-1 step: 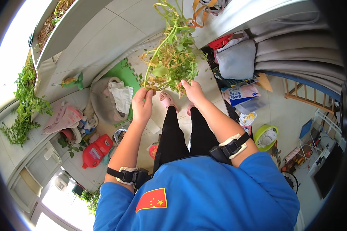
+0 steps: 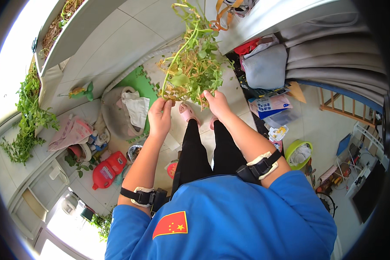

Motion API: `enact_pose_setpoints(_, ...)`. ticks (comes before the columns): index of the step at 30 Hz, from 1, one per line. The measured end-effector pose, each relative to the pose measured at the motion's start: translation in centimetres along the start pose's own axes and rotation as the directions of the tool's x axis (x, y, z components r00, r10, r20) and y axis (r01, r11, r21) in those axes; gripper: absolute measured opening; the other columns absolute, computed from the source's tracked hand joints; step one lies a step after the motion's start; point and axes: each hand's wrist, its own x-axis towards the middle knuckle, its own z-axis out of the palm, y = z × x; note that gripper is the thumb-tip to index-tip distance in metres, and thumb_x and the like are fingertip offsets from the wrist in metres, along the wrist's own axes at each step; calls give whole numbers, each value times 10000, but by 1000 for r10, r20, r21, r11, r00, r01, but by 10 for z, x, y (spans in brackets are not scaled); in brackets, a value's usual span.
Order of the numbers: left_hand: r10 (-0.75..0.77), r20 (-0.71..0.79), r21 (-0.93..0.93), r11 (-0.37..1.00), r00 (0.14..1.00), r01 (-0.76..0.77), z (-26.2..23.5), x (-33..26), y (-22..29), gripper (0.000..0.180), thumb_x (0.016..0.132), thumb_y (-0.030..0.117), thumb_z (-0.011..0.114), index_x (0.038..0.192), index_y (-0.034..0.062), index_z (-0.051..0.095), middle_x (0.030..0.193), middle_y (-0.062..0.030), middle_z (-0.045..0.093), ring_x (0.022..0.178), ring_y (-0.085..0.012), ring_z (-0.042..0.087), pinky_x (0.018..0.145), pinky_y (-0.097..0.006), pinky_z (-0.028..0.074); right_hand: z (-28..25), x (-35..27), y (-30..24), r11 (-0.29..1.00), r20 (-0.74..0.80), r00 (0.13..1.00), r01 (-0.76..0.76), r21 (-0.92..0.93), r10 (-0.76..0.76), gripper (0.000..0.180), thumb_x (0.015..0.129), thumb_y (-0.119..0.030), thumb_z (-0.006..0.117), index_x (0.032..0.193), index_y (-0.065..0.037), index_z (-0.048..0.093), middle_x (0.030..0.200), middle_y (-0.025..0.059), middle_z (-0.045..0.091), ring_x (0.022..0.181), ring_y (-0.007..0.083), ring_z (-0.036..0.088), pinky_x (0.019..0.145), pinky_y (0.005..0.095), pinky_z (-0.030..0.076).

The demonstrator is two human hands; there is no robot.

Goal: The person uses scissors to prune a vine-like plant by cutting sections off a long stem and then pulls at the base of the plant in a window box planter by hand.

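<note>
A loose bundle of leafy plant stems (image 2: 193, 65), part green and part yellowed and dry, hangs in front of me above the floor. My left hand (image 2: 161, 115) pinches a stem at the bundle's lower left, with thumb and forefinger together. At the lower right edge, my right hand (image 2: 216, 104) is closed on the same bundle, its thumb pressed against a stem. The longer stems reach away from me toward the upper edge of the view.
Trailing green plants (image 2: 30, 112) hang from a planter at the left. On the floor stand a pet bed (image 2: 112, 112) with a white cloth, a red plastic container (image 2: 108, 170) and a green basin (image 2: 298, 154). Folded clothes (image 2: 266, 65) are piled at right, beside a grey curtain (image 2: 333, 60).
</note>
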Motion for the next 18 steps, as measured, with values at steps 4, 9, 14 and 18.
enact_pose_setpoints(4, -14, -9, -55, 998, 1000, 13, 10, 4, 3, 111, 836, 78, 511, 819, -13, 573, 734, -97, 596, 663, -175, 571, 620, -279, 442, -10, -26, -16, 991, 21, 1000, 25, -132, -23, 386, 819, -352, 506, 746, 24, 557, 776, 244, 573, 786, 379, 541, 699, 441, 400)
enact_pose_setpoints(9, 54, 92, 75, 995, 994, -61, 26, 5, 17, 95, 807, 82, 543, 810, -9, 571, 696, -115, 558, 630, -220, 545, 590, -306, 432, -15, -47, -23, 991, 43, 999, -3, -137, 9, 374, 817, -337, 514, 770, 31, 555, 690, 209, 582, 684, 362, 563, 640, 410, 421)
enact_pose_setpoints(14, 124, 214, 179, 970, 969, -164, 41, 0, 18, 110, 776, 104, 569, 777, -5, 551, 701, -147, 531, 635, -307, 520, 579, -360, 422, -9, -62, -34, 997, 36, 999, 33, -71, -31, 352, 818, -319, 522, 830, 27, 583, 749, 208, 603, 721, 332, 582, 659, 389, 431)
enact_pose_setpoints(18, 19, 286, 247, 964, 958, -93, 44, 6, 17, 149, 794, 144, 543, 834, 1, 557, 745, -166, 553, 703, -327, 554, 609, -387, 435, 10, -64, -21, 971, 44, 999, 18, 237, -29, 327, 828, -291, 524, 797, 32, 565, 698, 202, 585, 668, 345, 566, 623, 398, 423)
